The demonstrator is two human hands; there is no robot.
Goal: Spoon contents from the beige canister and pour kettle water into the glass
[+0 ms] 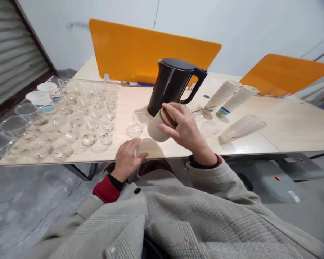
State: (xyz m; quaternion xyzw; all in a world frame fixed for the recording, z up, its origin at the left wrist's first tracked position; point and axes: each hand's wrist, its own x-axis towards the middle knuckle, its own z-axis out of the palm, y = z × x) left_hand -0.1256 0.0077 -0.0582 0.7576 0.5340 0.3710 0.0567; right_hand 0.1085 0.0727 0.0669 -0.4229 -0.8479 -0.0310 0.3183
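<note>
My right hand (184,126) is wrapped round the top of a cream canister (157,129) with a brown wooden-looking lid (167,117). The canister is tilted, with its lid towards my palm. At the table's front edge my left hand (127,157) rests with its fingers stretched and thumb apart, holding nothing. Just beyond it stands a small clear plastic cup (135,130) with dark bits at its bottom. A black electric kettle (170,84) stands right behind the canister. Clear cups and a thin stick are partly hidden behind my right hand.
Many clear cups with dark bits (89,139) crowd the table's left side, with two white paper cups (41,100) among them. To the right lie stacked paper cups (223,94) and a stack of clear cups (243,128). An orange divider (129,50) stands at the back.
</note>
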